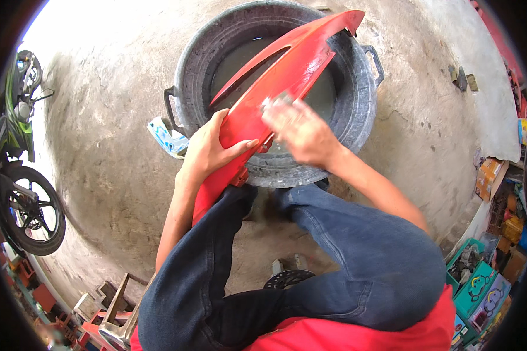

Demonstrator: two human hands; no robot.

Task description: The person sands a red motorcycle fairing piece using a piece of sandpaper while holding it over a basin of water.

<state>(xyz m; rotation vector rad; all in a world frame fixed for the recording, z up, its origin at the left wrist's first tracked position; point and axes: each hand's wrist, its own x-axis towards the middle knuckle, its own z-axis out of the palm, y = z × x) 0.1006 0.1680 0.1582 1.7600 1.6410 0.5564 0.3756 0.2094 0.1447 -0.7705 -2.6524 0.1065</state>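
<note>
A long red motorcycle body panel slants over a big dark grey tub with some cloudy water inside. Its lower end rests by my left thigh, and its far tip reaches past the tub's rim. My left hand grips the panel near its lower part, thumb across the top face. On the panel's middle presses my right hand, blurred by motion, its fingers closed over a small pale greyish piece whose kind I cannot make out.
A blue-and-white curved piece lies on the concrete floor against the tub's left side. At far left stands a motorcycle. Boxes and a teal crate crowd the right edge. A wooden frame is at lower left, a dark perforated disc between my legs.
</note>
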